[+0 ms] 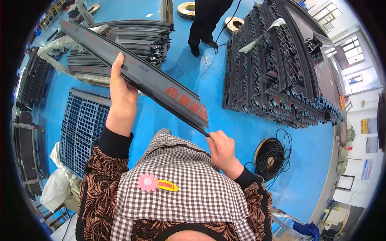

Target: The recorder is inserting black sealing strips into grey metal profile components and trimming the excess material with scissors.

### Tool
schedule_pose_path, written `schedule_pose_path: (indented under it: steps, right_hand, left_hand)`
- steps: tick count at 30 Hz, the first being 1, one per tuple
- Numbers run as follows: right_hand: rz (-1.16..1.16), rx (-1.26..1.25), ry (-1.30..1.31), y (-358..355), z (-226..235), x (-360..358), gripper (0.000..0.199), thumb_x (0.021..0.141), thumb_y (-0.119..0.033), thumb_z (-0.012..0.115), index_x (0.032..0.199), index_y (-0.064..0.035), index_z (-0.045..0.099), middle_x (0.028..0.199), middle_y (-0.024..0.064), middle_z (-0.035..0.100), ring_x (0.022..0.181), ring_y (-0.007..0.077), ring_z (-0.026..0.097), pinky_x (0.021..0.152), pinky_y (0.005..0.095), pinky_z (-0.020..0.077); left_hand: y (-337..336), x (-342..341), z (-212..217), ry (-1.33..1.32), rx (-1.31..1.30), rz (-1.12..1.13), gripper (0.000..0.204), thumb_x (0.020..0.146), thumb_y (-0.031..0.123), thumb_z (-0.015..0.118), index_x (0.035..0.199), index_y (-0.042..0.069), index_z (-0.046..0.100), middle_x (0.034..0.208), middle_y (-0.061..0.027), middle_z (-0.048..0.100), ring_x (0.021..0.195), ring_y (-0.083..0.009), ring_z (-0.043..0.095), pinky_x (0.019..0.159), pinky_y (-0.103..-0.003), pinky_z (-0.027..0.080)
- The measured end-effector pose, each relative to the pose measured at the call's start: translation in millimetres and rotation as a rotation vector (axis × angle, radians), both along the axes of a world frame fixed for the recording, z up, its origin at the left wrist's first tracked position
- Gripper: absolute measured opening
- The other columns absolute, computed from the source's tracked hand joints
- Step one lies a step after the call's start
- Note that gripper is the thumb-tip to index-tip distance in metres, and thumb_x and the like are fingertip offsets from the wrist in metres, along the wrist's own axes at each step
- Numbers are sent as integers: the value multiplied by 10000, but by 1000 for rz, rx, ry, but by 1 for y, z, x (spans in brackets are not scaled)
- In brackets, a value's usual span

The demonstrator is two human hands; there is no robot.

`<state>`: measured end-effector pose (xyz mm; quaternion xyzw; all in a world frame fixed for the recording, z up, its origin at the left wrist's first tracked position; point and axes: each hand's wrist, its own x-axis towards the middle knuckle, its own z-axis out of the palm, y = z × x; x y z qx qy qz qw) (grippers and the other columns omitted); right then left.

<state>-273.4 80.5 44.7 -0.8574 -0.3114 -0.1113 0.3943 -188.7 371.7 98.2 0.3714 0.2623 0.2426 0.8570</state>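
Observation:
A long dark grey profile strip (155, 82) with red print slants across the view, from the far left down to the middle. My left hand (122, 92) grips its near edge partway along, thumb lying on the face and the other fingers hidden beneath. At its near right end, my right hand (222, 148) is closed on the lower corner. The strip is held in the air, above the blue floor and in front of my checked apron (181, 176).
Stacked dark profiles (265, 72) rise at the right, and another pile (140, 30) lies far left. A blue grid pallet (82, 124) is at the left. A coil of black cord (270, 160) sits on the floor at right. A person in dark trousers (207, 22) stands ahead.

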Motion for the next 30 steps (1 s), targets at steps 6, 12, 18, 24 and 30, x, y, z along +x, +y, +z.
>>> schedule_pose_path:
  steps: [6,12,18,24,30]
  right_hand:
    - [30,15,41,-2,2,1,166,765,-7,608,929,-16,579,720,76,525,500,222,453,469,308,385]
    - [-2,-29,-3,1,5,0,169,765,-12,613,929,-19,577,725,78,527,501,222,455,470,299,388]
    - [33,68,46,9,1,1,161,764,-8,611,921,-19,573,719,82,521,500,225,450,468,302,385]
    - [3,-53,8,-10,-2,-6,150,767,-6,611,910,-23,568,718,81,518,499,222,445,465,307,383]
    - [17,21,-25,11,0,9,153,764,-16,625,904,-26,563,713,75,518,496,210,443,458,297,378]
  left_hand:
    - [3,-4,2,4,0,-14,486,756,393,678,1079,50,557,1045,-89,560,933,-195,533,854,-325,400]
    - [-2,-3,2,-10,5,-11,504,783,385,656,1132,37,553,1068,-100,603,953,-204,573,865,-319,425]
    - [2,-6,-2,-38,5,-24,510,777,388,663,1131,37,554,1072,-106,600,955,-209,570,869,-328,425]
    - [-1,-4,2,4,-8,-1,482,759,380,680,1088,51,554,1023,-76,573,921,-188,542,857,-324,401]
    - [2,0,3,7,-26,11,482,752,366,689,1094,54,558,1035,-69,577,920,-188,544,857,-321,401]
